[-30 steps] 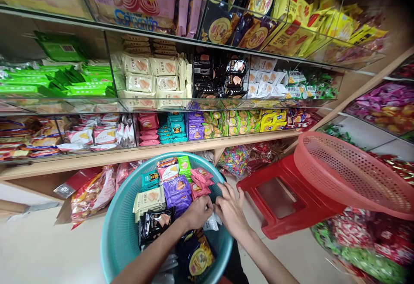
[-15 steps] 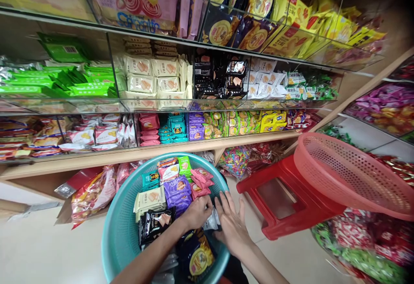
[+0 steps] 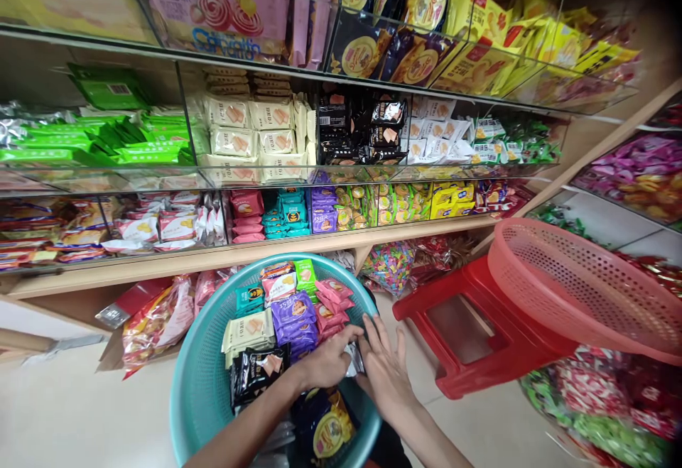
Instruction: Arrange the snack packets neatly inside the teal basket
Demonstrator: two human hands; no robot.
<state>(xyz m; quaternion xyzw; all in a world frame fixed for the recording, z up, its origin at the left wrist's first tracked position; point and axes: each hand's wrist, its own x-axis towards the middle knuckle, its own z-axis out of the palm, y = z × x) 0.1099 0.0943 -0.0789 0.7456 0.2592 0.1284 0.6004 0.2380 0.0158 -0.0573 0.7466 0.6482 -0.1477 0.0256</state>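
Note:
A teal perforated basket (image 3: 195,361) holds sorted snack packs: purple (image 3: 293,319), cream (image 3: 248,333), black (image 3: 256,374), pink (image 3: 331,301) and a large dark blue one with gold print (image 3: 327,429). Over the basket's right side, my left hand (image 3: 331,358) has its fingers bent against a small white packet (image 3: 353,360). My right hand (image 3: 384,368) is on the packet's other side at the basket's right wall, fingers spread, its thumb near the packet. Part of the packet is hidden by the fingers.
Shelves with clear dividers, packed with snacks, run behind the basket beyond a wooden ledge (image 3: 160,265). To the right, a pink basket (image 3: 575,276) rests on a red stool (image 3: 479,326). Bagged candy (image 3: 602,397) lies on the floor at right; more bags (image 3: 160,319) lie below the ledge.
My left hand's fingers have extended towards my right hand, over the white packet. My right hand has shifted very little. The whole view has moved slightly.

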